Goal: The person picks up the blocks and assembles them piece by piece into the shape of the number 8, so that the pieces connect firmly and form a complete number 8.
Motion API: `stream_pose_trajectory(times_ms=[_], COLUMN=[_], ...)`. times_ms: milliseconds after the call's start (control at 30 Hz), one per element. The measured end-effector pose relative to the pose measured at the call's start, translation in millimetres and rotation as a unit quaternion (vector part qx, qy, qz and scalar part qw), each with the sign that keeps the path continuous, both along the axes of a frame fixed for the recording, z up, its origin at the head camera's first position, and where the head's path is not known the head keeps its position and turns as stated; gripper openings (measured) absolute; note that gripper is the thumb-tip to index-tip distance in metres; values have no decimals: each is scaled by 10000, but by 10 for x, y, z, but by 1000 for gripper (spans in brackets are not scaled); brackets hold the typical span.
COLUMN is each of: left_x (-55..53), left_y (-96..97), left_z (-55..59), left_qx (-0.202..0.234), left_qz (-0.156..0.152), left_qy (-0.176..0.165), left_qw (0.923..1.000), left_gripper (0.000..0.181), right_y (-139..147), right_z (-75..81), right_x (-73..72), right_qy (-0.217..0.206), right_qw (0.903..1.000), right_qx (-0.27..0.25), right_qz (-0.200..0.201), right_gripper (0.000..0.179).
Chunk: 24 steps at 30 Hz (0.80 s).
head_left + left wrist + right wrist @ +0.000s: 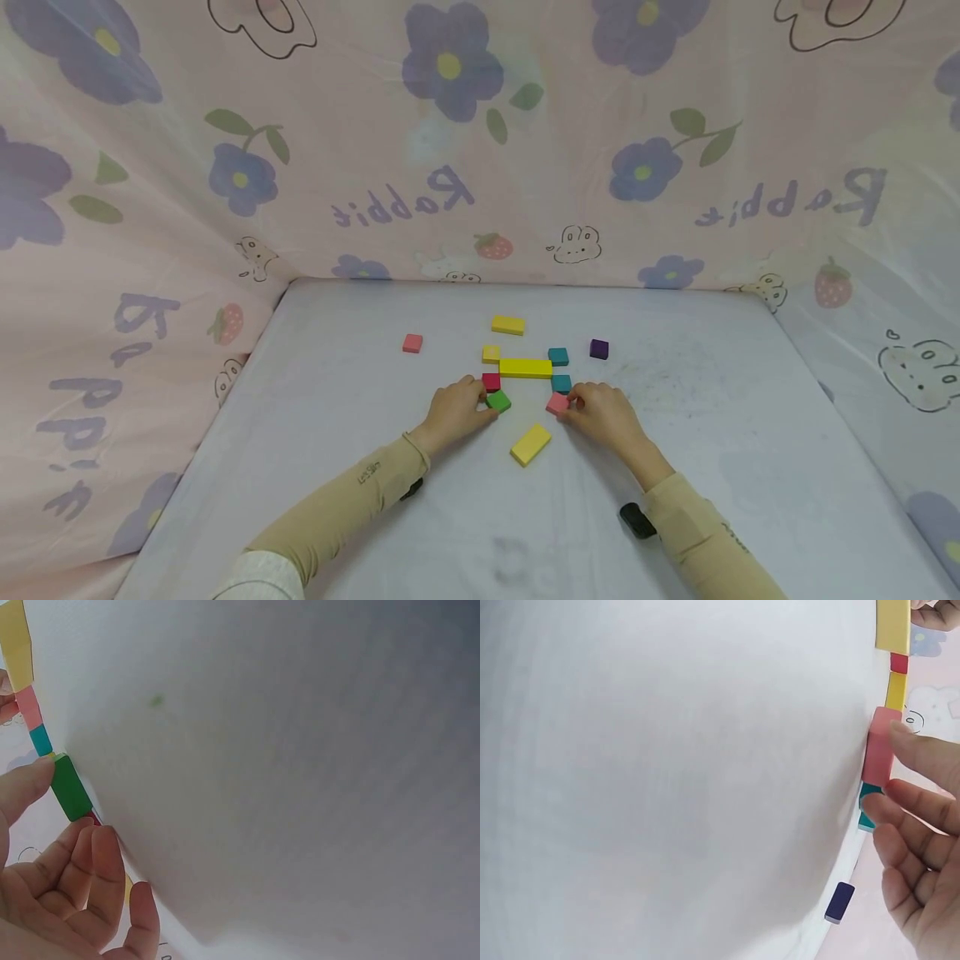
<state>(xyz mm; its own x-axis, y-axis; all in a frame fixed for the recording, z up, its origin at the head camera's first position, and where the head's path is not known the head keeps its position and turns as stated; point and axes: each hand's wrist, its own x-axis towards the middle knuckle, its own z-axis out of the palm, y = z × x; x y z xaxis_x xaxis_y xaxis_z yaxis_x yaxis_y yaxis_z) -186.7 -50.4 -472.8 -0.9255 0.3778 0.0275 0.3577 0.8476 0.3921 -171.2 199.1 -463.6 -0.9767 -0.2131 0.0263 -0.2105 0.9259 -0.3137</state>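
My left hand (454,410) pinches a small green block (498,402) between thumb and fingertips, low over the white table. In the left wrist view the thumb is on one end of the green block (71,787) and fingertips are at the other. My right hand (606,417) pinches a pink block (557,404) the same way. Just beyond the green block lies a red block (491,382); beyond the pink one, a teal block (561,384). A long yellow block (525,368) spans between, with a short yellow block (491,354) and another teal block (558,357) at its far corners.
A yellow block (531,445) lies slanted nearer me, and another yellow block (508,325) lies at the back. A pink block (412,343) is off to the left, a purple block (599,349) to the right. Patterned cloth (480,167) walls the white table (360,333).
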Motion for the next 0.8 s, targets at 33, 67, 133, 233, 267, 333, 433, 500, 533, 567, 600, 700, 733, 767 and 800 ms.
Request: stream_pose_trajectory(times_ms=[33,67,133,233,267,333,433,500,533,567,600,700,733,767,800], left_x=[-1,0,-2,-1,0,1,-2,-3,-6,-6,-5,-1,1,2,4], left_y=[1,2,6,5,4,1,-2,-5,-7,-10,-13,-17,-15,-13,-11], left_z=[-1,-1,-1,1,3,5,-1,-3,-6,-7,-6,0,2,3,6], left_qx=[-9,-9,-25,-28,-25,-10,5,1,2,-7,-24,-62,-72,-85,-86], left_qz=[0,1,12,29,33,36,37,24,17,2,-10,-28,-27,-26,-23], left_qy=[-9,-26,-66,-103,-111,-125,-156,-169,-164,-144,-129,-102,-100,-106,-113], left_qw=[10000,10000,10000,9999,9999,9999,9999,9999,9999,9999,9999,9999,9999,9999,9999], left_gripper=[30,30,30,31,31,32,33,33,33,33,33,32,32,32,32], right_y=[-1,-2,-5,-7,-7,-6,-6,-9,-11,-17,-27,-66,-84,-104,-123], right_z=[-2,-4,-5,-5,-1,9,34,48,53,57,57,47,42,33,25], right_x=[1,0,-1,-2,0,8,28,41,50,59,69,111,124,136,145], right_qy=[-7,-22,-49,-49,-43,-38,-43,-85,-115,-182,-253,-496,-519,-527,-461], right_qw=[10000,10000,10000,10000,10000,10000,10000,9999,9995,9987,9971,9870,9828,9792,9762], right_qx=[-1,0,7,13,16,22,11,-21,-23,-52,-82,-234,-283,-327,-329], right_qz=[-11,-25,-47,-63,-66,-74,-45,111,278,479,720,1512,1752,1934,2094], right_gripper=[27,27,27,27,27,28,29,30,31,32,33,38,38,38,37])
